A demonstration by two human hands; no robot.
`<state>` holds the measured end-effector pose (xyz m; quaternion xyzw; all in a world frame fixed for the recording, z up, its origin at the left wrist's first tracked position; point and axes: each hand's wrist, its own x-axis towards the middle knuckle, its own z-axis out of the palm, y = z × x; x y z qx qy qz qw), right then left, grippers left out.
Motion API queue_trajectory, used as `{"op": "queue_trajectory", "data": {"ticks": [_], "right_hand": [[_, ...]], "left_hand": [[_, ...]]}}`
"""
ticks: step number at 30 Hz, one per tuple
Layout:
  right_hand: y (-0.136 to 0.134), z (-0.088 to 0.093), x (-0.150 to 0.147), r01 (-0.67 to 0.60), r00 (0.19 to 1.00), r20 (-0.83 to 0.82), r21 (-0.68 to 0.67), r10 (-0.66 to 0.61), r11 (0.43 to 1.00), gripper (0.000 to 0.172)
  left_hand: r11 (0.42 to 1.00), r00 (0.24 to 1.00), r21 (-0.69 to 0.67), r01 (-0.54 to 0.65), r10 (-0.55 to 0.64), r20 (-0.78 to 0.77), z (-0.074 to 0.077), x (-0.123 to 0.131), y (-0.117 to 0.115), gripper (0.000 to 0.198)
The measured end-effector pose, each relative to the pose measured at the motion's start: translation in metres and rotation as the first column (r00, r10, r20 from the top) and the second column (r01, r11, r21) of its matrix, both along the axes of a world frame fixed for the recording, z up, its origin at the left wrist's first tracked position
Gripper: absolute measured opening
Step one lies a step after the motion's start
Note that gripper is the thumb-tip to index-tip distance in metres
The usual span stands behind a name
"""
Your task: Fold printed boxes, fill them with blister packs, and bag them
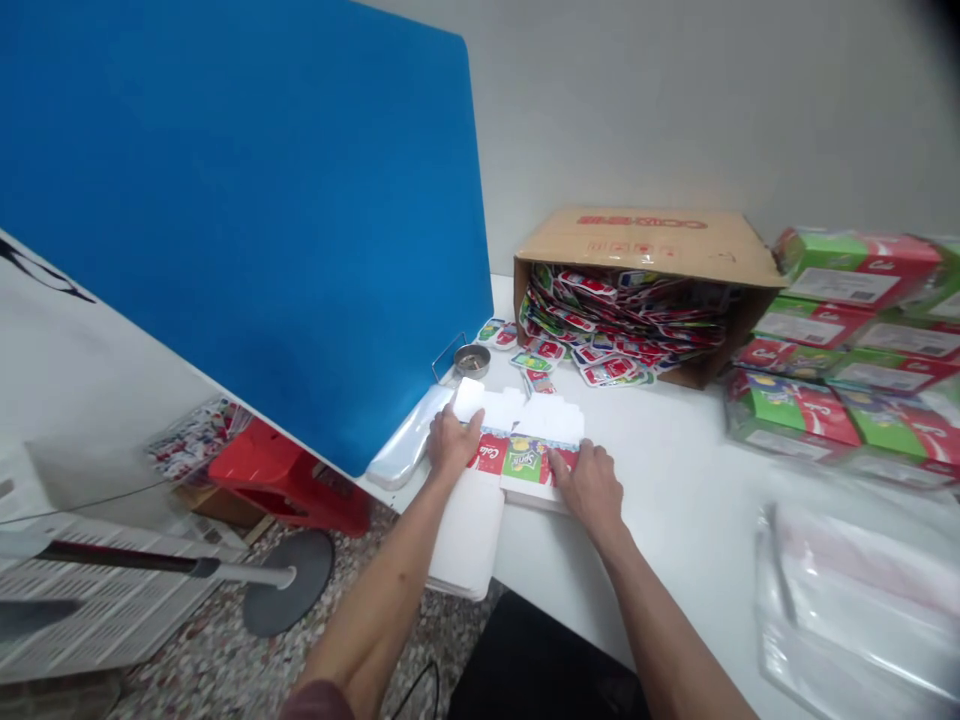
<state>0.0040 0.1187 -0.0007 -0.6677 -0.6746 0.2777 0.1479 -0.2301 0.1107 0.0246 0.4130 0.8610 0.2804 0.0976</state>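
A stack of flat, unfolded drink-print cartons (525, 458) lies on the white table in front of me, with red Cola and green Sprite panels and white flaps spread toward the back. My left hand (452, 440) grips its left side, thumb on the printed face. At the right edge, my right hand (590, 485) holds the carton with the thumb on top and the fingers around the side. White blank panels (466, 535) reach over the front table edge below my left hand. How many sheets each hand grips is hidden.
Behind stands a tipped cardboard box (645, 238) full of printed packets, some spilled out near a small metal bowl (472, 361). Wrapped Cola cartons (799, 405) are stacked at right, above plastic bags (862, 600). A blue board (247, 200) leans at left; a red stool (281, 475) is below.
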Motion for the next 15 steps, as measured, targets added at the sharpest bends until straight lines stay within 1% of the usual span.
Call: {"op": "queue_trajectory", "data": {"ticks": [2,4,6,8,10,11,13,15], "right_hand": [[0.0,-0.002,-0.002,0.005,1.0,0.026,0.03,-0.006,1.0,0.072],[0.0,-0.007,-0.005,0.025,0.999,0.019,0.049,-0.025,0.999,0.074],[-0.001,-0.013,-0.007,0.059,0.998,-0.034,0.104,-0.055,0.993,0.078],[-0.004,-0.018,-0.008,0.09,0.989,-0.132,0.196,-0.064,0.976,0.079],[-0.007,-0.018,-0.006,0.111,0.972,-0.234,0.334,-0.032,0.936,0.073],[-0.009,-0.016,-0.003,0.122,0.959,-0.282,0.402,-0.004,0.908,0.068],[-0.013,-0.006,0.006,0.157,0.921,-0.387,0.463,0.04,0.872,0.06],[-0.018,0.008,0.018,0.193,0.864,-0.496,0.476,0.08,0.858,0.052]], "left_hand": [[1.0,0.999,0.014,0.002,-0.001,-0.036,-0.01,0.007,0.001,0.073],[0.999,0.996,0.052,-0.007,0.011,-0.084,-0.014,0.012,-0.003,0.07],[0.995,0.99,0.103,-0.016,0.03,-0.135,-0.014,0.015,-0.006,0.068],[0.981,0.981,0.195,-0.018,0.055,-0.186,-0.011,0.017,-0.008,0.065],[0.946,0.978,0.323,-0.031,0.096,-0.186,-0.003,0.02,-0.012,0.06],[0.916,0.98,0.398,-0.05,0.122,-0.159,0.004,0.022,-0.015,0.057],[0.859,0.987,0.507,-0.068,0.131,-0.09,0.021,0.025,-0.021,0.054],[0.802,0.995,0.59,-0.087,0.102,0.008,0.043,0.028,-0.029,0.054]]}}
